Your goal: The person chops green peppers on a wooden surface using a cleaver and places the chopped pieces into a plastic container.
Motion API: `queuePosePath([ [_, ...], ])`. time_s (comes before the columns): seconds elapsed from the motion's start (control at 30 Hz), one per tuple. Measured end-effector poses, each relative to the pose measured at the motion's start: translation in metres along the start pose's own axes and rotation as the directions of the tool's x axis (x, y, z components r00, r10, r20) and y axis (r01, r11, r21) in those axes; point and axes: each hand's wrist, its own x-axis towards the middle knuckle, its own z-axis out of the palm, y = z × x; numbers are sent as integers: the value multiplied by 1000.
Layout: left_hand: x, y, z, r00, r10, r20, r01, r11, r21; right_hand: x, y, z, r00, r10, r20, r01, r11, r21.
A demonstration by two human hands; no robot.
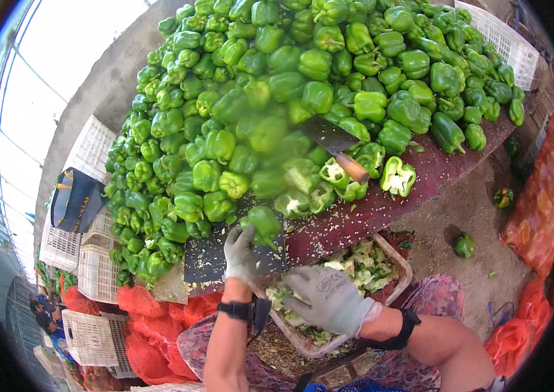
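Note:
My left hand, in a pale work glove, grips a whole green bell pepper by its left side, just above a dark cutting board. My right hand, gloved too, reaches over a pale tub of pepper cores and scraps. Its fingers are stretched out and apart, with nothing seen in them. Beyond it, a cleaver with a wooden handle rests on the peppers. Cut pepper pieces lie beside it, among them an opened half.
A large heap of green bell peppers covers most of the dark red table. White crates and red mesh sacks stand at the left. Another filled mesh sack leans at the right. A loose pepper lies on the floor.

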Motion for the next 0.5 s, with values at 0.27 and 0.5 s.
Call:
queuePosePath([
  [0.27, -142, 86, -5, 941, -149, 305, 243, 923, -298, 14, 4, 8, 941, 335, -37, -192, 623, 759],
  [0.5, -197, 54, 3, 967, 16, 254, -7, 999, -36, 7, -8, 24, 942, 194, 275, -237, -195, 952],
])
